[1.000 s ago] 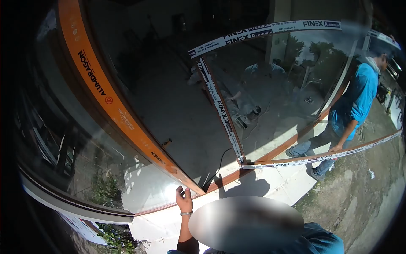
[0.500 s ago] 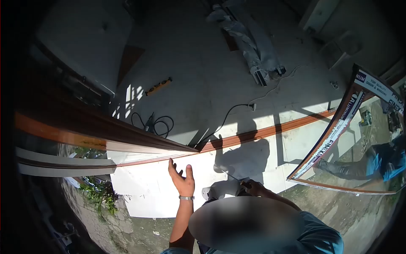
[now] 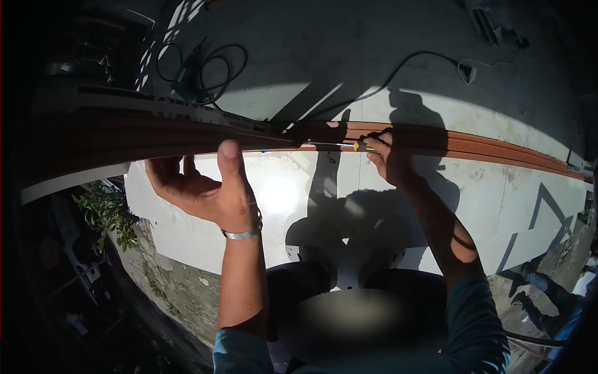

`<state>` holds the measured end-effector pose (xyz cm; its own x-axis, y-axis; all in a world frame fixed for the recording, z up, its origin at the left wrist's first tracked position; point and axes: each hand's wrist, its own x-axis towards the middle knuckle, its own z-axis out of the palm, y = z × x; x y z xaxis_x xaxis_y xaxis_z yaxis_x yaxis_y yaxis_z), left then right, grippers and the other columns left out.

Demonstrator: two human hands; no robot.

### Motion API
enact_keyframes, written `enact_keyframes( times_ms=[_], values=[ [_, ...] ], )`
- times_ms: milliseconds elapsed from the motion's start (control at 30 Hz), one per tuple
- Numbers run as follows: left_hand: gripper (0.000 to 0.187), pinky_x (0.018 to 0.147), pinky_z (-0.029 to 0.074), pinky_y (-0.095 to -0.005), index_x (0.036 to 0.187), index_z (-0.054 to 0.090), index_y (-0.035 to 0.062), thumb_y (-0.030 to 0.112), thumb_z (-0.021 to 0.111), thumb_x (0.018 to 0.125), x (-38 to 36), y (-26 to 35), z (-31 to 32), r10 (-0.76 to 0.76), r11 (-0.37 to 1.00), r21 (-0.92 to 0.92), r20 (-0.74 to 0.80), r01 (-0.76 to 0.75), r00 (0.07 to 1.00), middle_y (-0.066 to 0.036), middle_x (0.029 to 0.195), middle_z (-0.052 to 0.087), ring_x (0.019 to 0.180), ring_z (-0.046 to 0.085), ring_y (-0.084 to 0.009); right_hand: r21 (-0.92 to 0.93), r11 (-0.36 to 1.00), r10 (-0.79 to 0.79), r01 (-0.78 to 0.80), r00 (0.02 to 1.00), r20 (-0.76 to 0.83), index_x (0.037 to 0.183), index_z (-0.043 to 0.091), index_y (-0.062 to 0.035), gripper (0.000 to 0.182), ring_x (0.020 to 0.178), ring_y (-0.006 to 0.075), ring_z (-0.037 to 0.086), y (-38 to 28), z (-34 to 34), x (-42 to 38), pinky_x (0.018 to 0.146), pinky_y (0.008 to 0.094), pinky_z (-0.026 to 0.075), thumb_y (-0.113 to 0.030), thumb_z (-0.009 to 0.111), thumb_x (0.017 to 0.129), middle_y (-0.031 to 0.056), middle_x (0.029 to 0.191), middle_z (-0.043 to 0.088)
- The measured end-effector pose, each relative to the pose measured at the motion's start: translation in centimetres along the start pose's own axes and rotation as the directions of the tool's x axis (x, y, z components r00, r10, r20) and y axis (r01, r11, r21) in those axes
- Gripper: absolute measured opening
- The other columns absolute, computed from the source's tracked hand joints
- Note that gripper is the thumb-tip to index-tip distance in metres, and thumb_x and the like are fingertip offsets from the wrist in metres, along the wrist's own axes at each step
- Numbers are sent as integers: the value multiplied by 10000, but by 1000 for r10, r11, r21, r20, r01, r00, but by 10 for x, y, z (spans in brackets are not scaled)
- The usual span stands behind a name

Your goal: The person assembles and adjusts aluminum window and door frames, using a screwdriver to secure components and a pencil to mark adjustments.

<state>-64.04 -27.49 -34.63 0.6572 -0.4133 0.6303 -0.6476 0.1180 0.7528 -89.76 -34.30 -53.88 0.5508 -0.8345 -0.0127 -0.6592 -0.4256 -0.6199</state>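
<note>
A brown sliding frame panel (image 3: 174,134) stands on the left, its lower corner meeting a reddish-brown floor track (image 3: 498,148). My left hand (image 3: 212,190) is beside the panel's lower edge, fingers apart and thumb raised; whether the fingertips touch it is hidden. In my right hand (image 3: 387,156) is a screwdriver (image 3: 361,147) with a yellow and black handle. Its shaft lies along the track and points left, the tip at the panel's corner. Both hands are above the white sill (image 3: 268,187).
A green power tool (image 3: 187,81) with a coiled black cable lies on the floor beyond the track. The cable runs to a plug (image 3: 466,73) on a pale cord. Green plants (image 3: 109,215) grow at the left. Another person's legs (image 3: 542,287) show at the lower right.
The view has moved closer to the track. My right hand has brought the screwdriver forward to the panel's corner, and my left hand has moved to the panel's edge.
</note>
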Motion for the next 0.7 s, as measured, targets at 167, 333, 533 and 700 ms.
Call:
enact_keyframes(
  times_ms=[167, 333, 533, 700],
  values=[
    [797, 908, 405, -385, 1327, 269, -11, 101, 746, 698, -4, -21, 14, 130, 991, -25, -91, -133, 987, -156, 1188, 443, 1061, 474, -228, 15, 984, -178, 179, 983, -30, 1087, 621, -119, 315, 945, 287, 525, 6, 29, 17, 830, 396, 443, -110, 638, 773, 91, 971, 542],
    [614, 761, 492, -241, 1257, 333, -57, -11, 666, 743, -4, -21, 19, 210, 972, -84, -114, -220, 971, -122, 1000, 548, 891, 546, -146, -30, 992, -121, 122, 991, 49, 1098, 617, -156, 292, 990, 274, 514, 8, 28, 20, 870, 403, 425, -160, 614, 806, 83, 975, 531],
    [600, 806, 537, -277, 1258, 315, -53, -30, 643, 755, -4, -21, 18, 168, 981, -86, -90, -175, 982, -166, 1073, 491, 923, 559, -191, 39, 997, -70, 67, 994, 82, 1129, 604, -172, 306, 990, 284, 519, 9, 28, 17, 862, 408, 439, -171, 602, 823, 90, 1007, 522],
    [594, 806, 560, -301, 1248, 317, -59, -69, 641, 750, -1, -20, 13, 161, 982, -91, -59, -166, 985, -180, 1095, 485, 942, 576, -206, 74, 992, -109, 105, 992, 67, 1143, 593, -163, 308, 1004, 301, 516, 10, 36, 18, 862, 415, 441, -171, 590, 835, 101, 1029, 518]
  ],
)
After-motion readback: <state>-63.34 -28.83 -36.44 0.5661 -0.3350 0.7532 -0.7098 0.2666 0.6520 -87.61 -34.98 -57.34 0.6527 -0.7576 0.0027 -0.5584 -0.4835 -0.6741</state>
